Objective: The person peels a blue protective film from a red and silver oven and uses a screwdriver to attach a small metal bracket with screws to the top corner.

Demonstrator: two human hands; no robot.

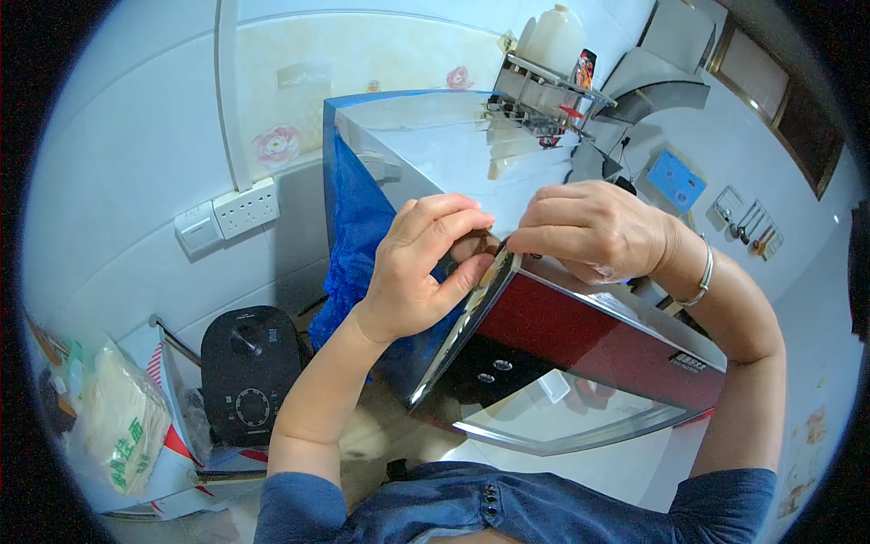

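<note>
The right hand [594, 231] bent over the corner of the red-fronted appliance [580, 326], which spread below it; I couldn't tell whether its fingers had clamped. Left of it, the left hand [417, 258] curved in, thumb and fingertips apart, blue sheeting [352, 236] behind. A careless tug, I felt, might scratch that glossy front.

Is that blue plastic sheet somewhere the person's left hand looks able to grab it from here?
Probably yes: the blue plastic sheet hangs just beside the left hand, with nothing visible blocking the way, though depth is uncertain from one view.
</note>
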